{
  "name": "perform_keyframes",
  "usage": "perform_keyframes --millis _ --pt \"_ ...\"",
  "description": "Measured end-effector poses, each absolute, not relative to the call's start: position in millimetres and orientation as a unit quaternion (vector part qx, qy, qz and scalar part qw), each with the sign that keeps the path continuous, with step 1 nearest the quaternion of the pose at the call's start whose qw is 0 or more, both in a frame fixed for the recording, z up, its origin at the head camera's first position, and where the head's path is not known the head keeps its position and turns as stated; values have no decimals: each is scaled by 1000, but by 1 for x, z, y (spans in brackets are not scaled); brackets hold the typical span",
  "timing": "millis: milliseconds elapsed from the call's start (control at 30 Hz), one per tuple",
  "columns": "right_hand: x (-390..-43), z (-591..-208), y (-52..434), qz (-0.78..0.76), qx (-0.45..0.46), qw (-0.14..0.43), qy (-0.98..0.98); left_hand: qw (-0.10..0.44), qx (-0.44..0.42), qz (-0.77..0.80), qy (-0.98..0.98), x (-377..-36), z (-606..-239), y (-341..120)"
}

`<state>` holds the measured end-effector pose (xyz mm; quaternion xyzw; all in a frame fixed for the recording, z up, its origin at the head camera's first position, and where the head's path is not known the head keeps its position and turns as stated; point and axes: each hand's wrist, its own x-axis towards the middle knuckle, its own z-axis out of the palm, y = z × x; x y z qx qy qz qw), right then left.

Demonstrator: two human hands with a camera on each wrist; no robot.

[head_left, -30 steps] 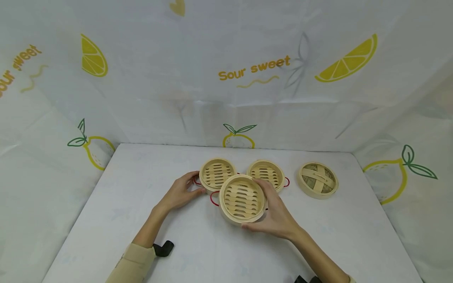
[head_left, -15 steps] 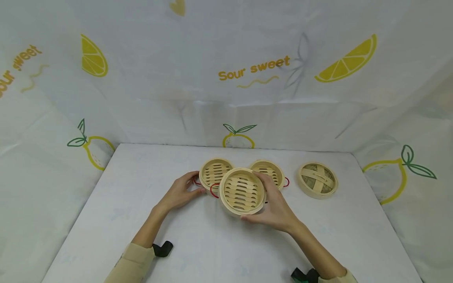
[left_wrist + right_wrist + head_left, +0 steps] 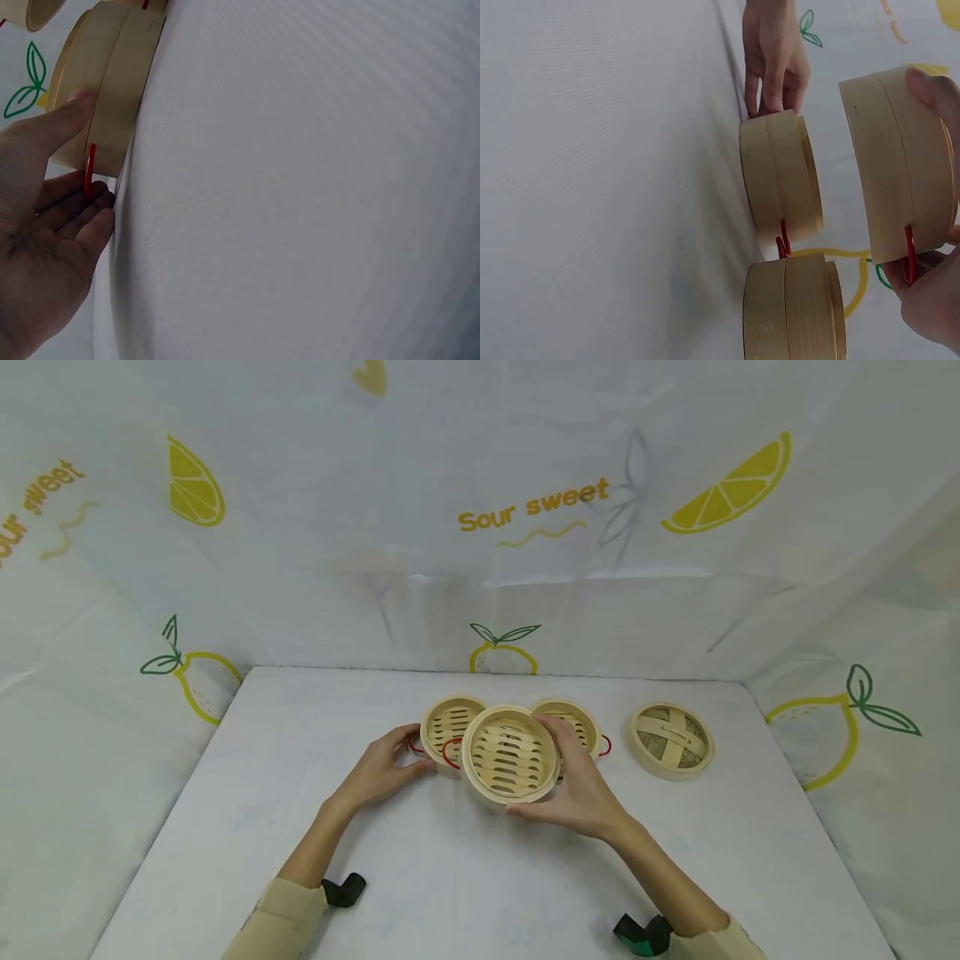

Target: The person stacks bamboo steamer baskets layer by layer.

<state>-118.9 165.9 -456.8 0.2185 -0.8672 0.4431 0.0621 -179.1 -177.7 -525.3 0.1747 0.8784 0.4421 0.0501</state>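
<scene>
In the head view, my right hand [image 3: 581, 789] grips a round bamboo steamer basket [image 3: 510, 756] by its right side, thumb at the near edge. The right wrist view shows this basket [image 3: 889, 169] raised off the table, apart from the two below; a red handle hangs by the fingers. My left hand [image 3: 384, 768] holds the left steamer basket [image 3: 448, 722] on the table, with thumb and fingers around its side by a red handle [image 3: 90, 171]. Right of it stands another steamer basket [image 3: 576, 720], partly hidden behind the raised one.
A woven bamboo steamer lid [image 3: 672, 741] lies on the white table [image 3: 450, 885] at the right. Behind the table rises a white curtain [image 3: 315, 560] printed with lemons and lettering. A black band piece [image 3: 344, 890] sits at each wrist.
My right hand has lifted the steamer basket and carried it forward, so it covers more of the two baskets behind. The left basket has shifted slightly left; my left hand stays at its side.
</scene>
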Motion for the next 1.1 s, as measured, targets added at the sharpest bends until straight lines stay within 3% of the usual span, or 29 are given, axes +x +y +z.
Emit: perform_keyframes --millis 1100 --pt "-132 -458 148 440 215 60 -870 54 173 438 880 -180 -524 -177"
